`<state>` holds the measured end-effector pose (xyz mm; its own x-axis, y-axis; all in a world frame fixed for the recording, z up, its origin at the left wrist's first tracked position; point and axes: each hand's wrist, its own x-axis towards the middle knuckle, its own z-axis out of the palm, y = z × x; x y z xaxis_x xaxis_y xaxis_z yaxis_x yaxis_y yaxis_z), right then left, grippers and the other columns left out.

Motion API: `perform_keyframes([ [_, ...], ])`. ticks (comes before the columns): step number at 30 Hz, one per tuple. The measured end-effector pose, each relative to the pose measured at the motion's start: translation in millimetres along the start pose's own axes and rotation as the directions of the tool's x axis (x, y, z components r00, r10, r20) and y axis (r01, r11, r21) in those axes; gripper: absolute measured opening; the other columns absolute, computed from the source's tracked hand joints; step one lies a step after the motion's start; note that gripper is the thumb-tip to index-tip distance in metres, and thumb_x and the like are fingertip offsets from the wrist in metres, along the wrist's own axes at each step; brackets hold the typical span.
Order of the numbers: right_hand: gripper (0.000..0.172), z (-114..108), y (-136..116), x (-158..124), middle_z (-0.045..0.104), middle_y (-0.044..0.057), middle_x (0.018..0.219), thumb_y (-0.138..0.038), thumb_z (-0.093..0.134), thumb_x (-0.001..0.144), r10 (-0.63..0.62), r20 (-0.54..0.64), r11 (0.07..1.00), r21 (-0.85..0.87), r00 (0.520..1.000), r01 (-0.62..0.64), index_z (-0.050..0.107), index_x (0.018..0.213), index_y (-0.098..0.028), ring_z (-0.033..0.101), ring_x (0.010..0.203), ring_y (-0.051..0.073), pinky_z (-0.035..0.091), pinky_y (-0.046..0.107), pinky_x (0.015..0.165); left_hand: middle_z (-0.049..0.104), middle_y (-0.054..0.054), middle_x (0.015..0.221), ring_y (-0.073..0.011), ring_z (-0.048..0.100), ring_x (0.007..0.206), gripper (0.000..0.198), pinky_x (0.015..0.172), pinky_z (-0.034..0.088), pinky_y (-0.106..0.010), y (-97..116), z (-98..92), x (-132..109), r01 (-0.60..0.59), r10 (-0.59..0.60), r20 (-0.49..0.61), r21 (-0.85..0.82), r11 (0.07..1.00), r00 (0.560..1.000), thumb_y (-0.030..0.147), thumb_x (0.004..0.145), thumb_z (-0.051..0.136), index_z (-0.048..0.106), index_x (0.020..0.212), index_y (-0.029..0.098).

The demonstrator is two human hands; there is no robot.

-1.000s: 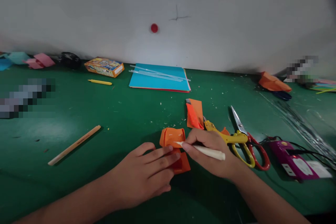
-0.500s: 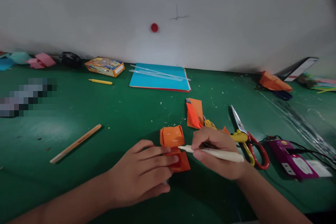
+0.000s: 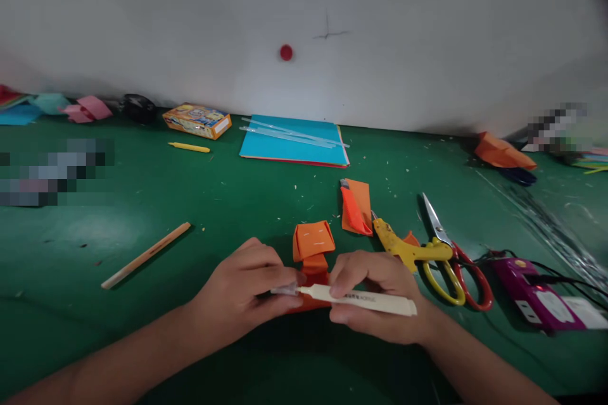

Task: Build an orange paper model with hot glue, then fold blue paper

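My right hand (image 3: 380, 285) grips a cream acrylic marker (image 3: 384, 304), its tip pointing left. Between the fingers of my left hand (image 3: 249, 281) is a clear marker cap (image 3: 284, 290), its mouth right at the marker's tip; whether the tip is inside I cannot tell. Behind both hands stands an orange folded-paper figure (image 3: 314, 238) with a boxy top bearing short white marks. My hands and the marker partly cover its lower part.
Right of the hands lie a yellow glue gun (image 3: 396, 247), scissors (image 3: 441, 234) and a purple power strip (image 3: 536, 300) with cables. An orange cutter (image 3: 354, 209) rests on orange paper. A wooden stick (image 3: 147, 256), yellow pen (image 3: 190, 147), small box (image 3: 197, 120) and blue paper (image 3: 294, 149) lie around.
My left hand has come off the orange paper figure and now holds the clear cap. My right hand has brought the marker lower and left, its tip meeting the cap.
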<state>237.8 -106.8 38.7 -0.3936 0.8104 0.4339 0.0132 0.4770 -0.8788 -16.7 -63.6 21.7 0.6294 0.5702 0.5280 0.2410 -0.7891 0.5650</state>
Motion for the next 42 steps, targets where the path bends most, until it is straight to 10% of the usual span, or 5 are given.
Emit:
perform_keyframes([
  [10, 0.01, 18, 3, -2, 0.074, 0.0, 0.081, -0.027, 0.072, 0.097, -0.243, 0.122, 0.957, -0.134, 0.962, 0.258, 0.063, 0.095, -0.022, 0.07, 0.072, 0.011, 0.054, 0.021, 0.069, 0.059, 0.0, 0.066, -0.0088, 0.055, 0.057, 0.043, 0.05, 0.038, -0.019, 18, -5.4, 6, 0.096, -0.037, 0.273, -0.209, 0.973, 0.961, 0.048, 0.105, 0.052, 0.074, 0.085, 0.016],
  [16, 0.012, 14, -5, 10, 0.075, 0.0, 0.087, -0.03, 0.072, 0.097, -0.239, 0.149, 0.945, -0.192, 0.959, 0.265, 0.066, 0.106, -0.024, 0.07, 0.078, 0.012, 0.056, 0.023, 0.076, 0.064, 0.0, 0.066, -0.0123, 0.057, 0.06, 0.033, 0.057, 0.041, -0.025, 20, -10.0, 9, -0.073, 0.079, 0.158, -0.04, 0.997, 0.984, 0.039, 0.107, 0.051, 0.071, 0.089, 0.019],
  [24, 0.14, -28, -3, 18, 0.011, 0.017, 0.174, -0.062, 0.092, 0.065, 0.308, 0.321, 0.661, -0.75, 0.896, 0.041, 0.003, 0.167, -0.028, 0.006, 0.158, 0.044, 0.023, 0.068, 0.122, 0.071, 0.004, 0.078, -0.0092, 0.061, 0.062, 0.023, 0.057, 0.042, -0.018, -10, -62.4, -7, 0.282, -0.239, -0.161, 0.351, 0.893, 0.957, 0.045, 0.098, 0.063, 0.078, 0.096, 0.028],
  [30, 0.097, -12, 5, 18, 0.042, 0.013, 0.16, -0.027, 0.08, 0.086, 0.288, 0.288, 0.677, -0.736, 0.913, 0.019, 0.02, 0.163, -0.028, 0.035, 0.149, 0.032, 0.03, 0.057, 0.121, 0.066, 0.008, 0.072, -0.0084, 0.056, 0.06, 0.027, 0.054, 0.04, -0.015, -35, -81.6, -18, 0.608, -0.493, -0.365, 0.355, 0.71, 0.79, 0.05, 0.09, 0.067, 0.076, 0.091, 0.024],
  [42, 0.07, 5, 13, 18, 0.05, 0.017, 0.15, -0.018, 0.063, 0.092, 0.107, 0.387, 0.63, -0.739, 0.916, 0.239, 0.034, 0.155, -0.015, 0.042, 0.138, 0.034, 0.036, 0.053, 0.114, 0.072, 0.003, 0.079, -0.0128, 0.064, 0.066, 0.033, 0.058, 0.044, -0.021, -52, -71.7, -22, 0.479, -0.375, -0.305, 0.438, 0.761, 0.875, 0.054, 0.092, 0.062, 0.077, 0.094, 0.024],
])
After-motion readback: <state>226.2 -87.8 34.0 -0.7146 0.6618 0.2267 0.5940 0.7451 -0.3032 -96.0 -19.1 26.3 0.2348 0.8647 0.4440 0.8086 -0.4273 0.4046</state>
